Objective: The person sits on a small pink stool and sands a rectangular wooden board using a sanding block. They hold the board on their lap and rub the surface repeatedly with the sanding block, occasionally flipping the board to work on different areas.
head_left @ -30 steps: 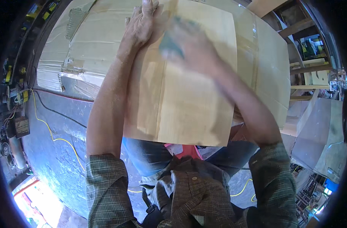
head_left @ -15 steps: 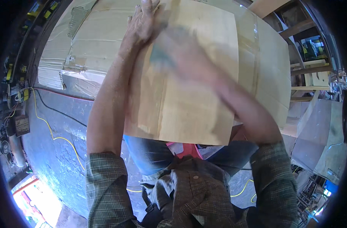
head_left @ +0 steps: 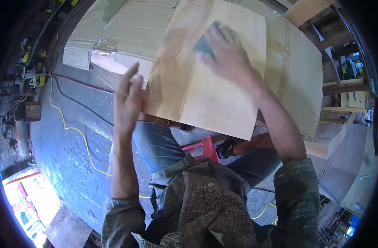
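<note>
A pale wooden board [head_left: 226, 99] lies over flattened cardboard in front of me, with a darker stained-looking strip along its left side. My right hand [head_left: 230, 56] presses a green piece of sandpaper [head_left: 204, 47] flat on the board's upper middle; both are slightly blurred. The hand covers much of the sandpaper. Off the board's lower left edge, my left hand [head_left: 129, 97] is raised with fingers stretched out and nothing in it. It looks close to the edge; whether it touches the wood I cannot tell.
The cardboard [head_left: 302, 87] spreads past both sides of the board. A red plastic stool [head_left: 207, 149] shows between my legs. Yellow cable [head_left: 85, 144] and dark cords run over the grey floor at left. Wooden frame pieces [head_left: 342, 89] stand at the right.
My left hand has come off the board's upper left edge and moved down toward me. My right hand has slid right with the sandpaper. The board appears slightly turned.
</note>
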The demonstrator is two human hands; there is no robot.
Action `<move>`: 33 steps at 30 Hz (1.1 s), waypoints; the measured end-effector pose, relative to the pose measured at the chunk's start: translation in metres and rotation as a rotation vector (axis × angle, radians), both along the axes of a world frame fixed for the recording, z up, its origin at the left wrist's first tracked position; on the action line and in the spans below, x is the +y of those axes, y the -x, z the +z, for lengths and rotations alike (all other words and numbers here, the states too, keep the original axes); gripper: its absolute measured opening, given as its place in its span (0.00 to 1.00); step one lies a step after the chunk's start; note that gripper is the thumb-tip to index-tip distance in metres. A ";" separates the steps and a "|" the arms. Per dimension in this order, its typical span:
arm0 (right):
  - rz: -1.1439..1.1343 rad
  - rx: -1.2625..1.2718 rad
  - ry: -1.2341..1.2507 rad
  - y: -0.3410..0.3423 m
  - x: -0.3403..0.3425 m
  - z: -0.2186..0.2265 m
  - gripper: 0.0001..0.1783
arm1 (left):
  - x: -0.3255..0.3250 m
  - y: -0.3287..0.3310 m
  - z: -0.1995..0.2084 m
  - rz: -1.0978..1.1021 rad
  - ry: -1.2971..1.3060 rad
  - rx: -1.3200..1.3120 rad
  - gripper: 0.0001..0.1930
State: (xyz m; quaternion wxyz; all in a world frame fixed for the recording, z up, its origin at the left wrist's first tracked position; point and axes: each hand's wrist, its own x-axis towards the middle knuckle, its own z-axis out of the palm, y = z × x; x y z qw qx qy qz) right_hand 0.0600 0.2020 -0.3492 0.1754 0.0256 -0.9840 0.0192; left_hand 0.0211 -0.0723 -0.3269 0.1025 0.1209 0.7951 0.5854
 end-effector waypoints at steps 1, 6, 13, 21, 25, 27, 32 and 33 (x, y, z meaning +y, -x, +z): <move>0.092 -0.048 0.023 -0.017 -0.026 0.005 0.38 | -0.014 -0.012 -0.003 -0.025 0.068 0.009 0.23; 0.342 -0.167 0.109 -0.082 -0.072 0.020 0.43 | -0.020 -0.055 -0.004 -0.037 -0.100 -0.231 0.22; -0.025 0.003 -0.115 -0.020 0.029 -0.002 0.42 | 0.000 -0.058 -0.015 -0.013 -0.451 -0.301 0.20; 0.367 -0.124 -0.030 -0.086 -0.023 0.008 0.39 | -0.042 -0.086 -0.053 -0.176 -0.938 -0.681 0.26; -0.257 -0.251 0.131 -0.027 0.074 0.020 0.36 | -0.006 -0.097 -0.047 -0.214 -0.764 -0.673 0.19; -0.282 -0.280 0.100 -0.024 0.064 0.029 0.35 | 0.004 -0.097 -0.044 -0.239 -0.780 -0.650 0.13; 0.141 -0.209 0.056 -0.070 -0.016 0.026 0.39 | 0.024 -0.107 -0.055 -0.240 -0.761 -0.682 0.13; 0.167 -0.226 0.063 -0.086 -0.037 0.029 0.38 | 0.024 -0.107 -0.057 -0.247 -0.760 -0.672 0.14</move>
